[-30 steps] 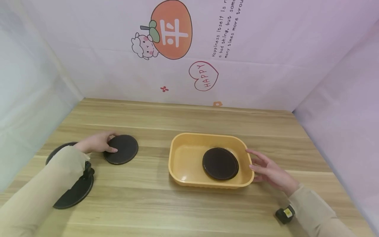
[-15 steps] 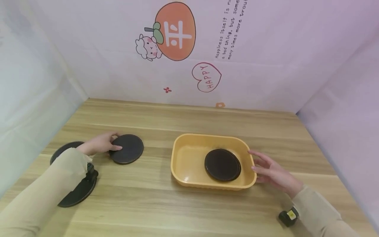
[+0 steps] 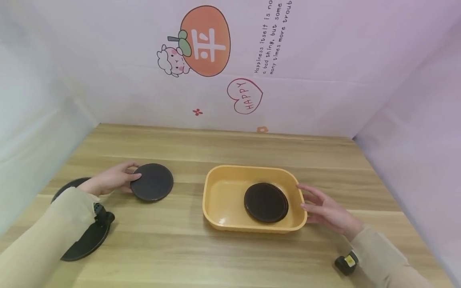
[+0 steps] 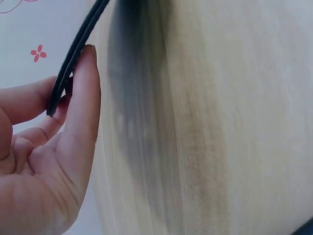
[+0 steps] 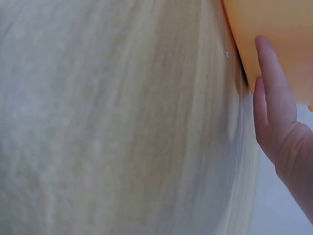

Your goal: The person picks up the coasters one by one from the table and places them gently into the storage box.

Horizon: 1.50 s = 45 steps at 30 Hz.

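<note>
My left hand [image 3: 114, 178] pinches a round black coaster [image 3: 154, 184] by its left edge, thumb on top and fingers beneath. Seen edge-on in the left wrist view, the coaster [image 4: 78, 51] shows two thin dark layers and is raised over the table, its shadow below. On the right, my right hand [image 3: 329, 212] touches the right end of a yellow plastic basin [image 3: 219, 229], fingertips at the rim. The right wrist view has extended fingers [image 5: 276, 83] against the basin's outer wall. Inside the basin, toward its right side, lies another round black coaster [image 3: 265, 203].
A larger black disc [image 3: 88, 243] lies on the wooden table [image 3: 173, 256] at the left, partly hidden under the left sleeve [image 3: 54, 232]. A printed white cloth [image 3: 306, 96] stands behind the table, with pale cloth walls on both sides.
The left hand has lifted the coaster from the table and tilted it slightly. The right hand stays at the basin's end. The head view has shifted slightly.
</note>
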### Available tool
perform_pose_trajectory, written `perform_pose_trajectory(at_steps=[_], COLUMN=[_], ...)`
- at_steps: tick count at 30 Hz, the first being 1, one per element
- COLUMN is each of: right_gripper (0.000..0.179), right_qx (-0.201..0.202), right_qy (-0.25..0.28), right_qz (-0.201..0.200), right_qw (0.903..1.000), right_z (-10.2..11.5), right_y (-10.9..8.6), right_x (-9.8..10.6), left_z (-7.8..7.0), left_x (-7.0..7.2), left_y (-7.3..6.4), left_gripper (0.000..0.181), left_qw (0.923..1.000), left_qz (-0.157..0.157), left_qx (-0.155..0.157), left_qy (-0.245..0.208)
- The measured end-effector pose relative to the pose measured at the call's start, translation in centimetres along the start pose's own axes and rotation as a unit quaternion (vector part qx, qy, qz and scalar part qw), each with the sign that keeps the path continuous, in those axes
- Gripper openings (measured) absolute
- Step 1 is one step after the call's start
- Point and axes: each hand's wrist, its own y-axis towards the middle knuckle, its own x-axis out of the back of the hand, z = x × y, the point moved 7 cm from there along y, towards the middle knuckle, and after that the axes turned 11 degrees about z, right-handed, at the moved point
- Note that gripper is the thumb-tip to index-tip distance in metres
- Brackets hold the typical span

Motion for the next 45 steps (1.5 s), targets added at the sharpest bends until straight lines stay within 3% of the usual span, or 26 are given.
perform_pose_trajectory(at_steps=[7,13,21,26,33,45], right_gripper=[0.053,0.054,0.054,0.053,0.053,0.053], right_qx=[0.006,-0.003,-0.008,-0.002,-0.002,-0.019], right_qy=[0.004,-0.004,-0.001,0.002,0.002,-0.009], right_qz=[-0.015,-0.027,-0.027,-0.014,-0.006,-0.022], right_qw=[0.9999,0.9996,0.9996,0.9999,1.0,0.9995], right_z=[0.2,-0.1,-0.3,-0.1,-0.1,-0.3], right_y=[-0.2,-0.2,-0.1,0.1,0.3,0.6], right_x=[0.3,0.5,0.4,0.2,0.0,-0.1], left_z=[-0.9,-1.6,-3.8,-5.2,-7.6,-12.7], left_x=[-0.3,-1.0,-1.9,-2.6,-2.8,-4.6], left_y=[0.4,0.7,0.7,0.3,0.2,2.5], left_gripper=[0.054,0.053,0.027,0.023,0.019,0.018], left_qw=[0.9973,0.9882,0.9592,0.9474,0.9206,0.924], left_qz=[-0.006,-0.011,-0.004,-0.005,-0.017,-0.003], left_qx=[-0.037,-0.073,-0.148,-0.164,-0.2,-0.221], left_qy=[-0.063,-0.134,-0.241,-0.275,-0.335,-0.312])
